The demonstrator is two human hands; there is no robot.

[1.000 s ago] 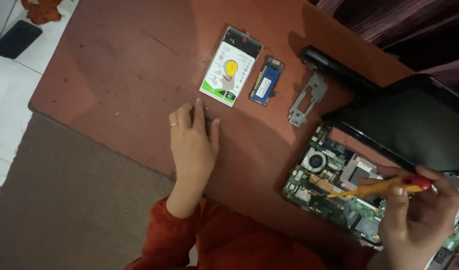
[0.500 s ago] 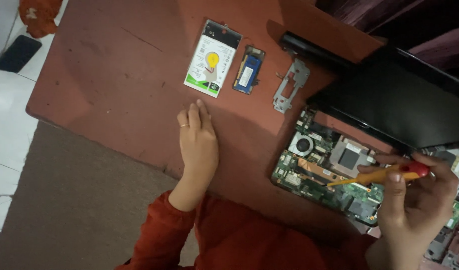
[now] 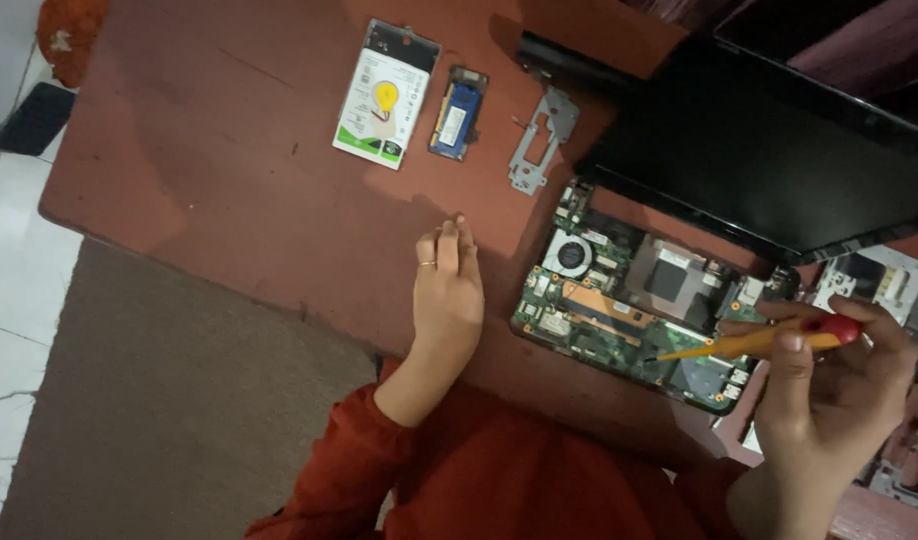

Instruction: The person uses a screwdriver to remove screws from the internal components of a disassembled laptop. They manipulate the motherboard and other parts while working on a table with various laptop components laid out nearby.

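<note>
Hard drive, memory module, metal bracket already out on table. Right hand grip clamped on screwdriver, tip at motherboard, still seated. Left hand flat, grip apart, empty.

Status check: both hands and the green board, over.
Right hand grips yellow red-capped screwdriver, tip on green circuit board. Left hand flat on red-brown table. Nothing blocking.

Matt reddish wooden table, glossy black plastic laptop lid, bare metal bracket, green circuit board.
</note>
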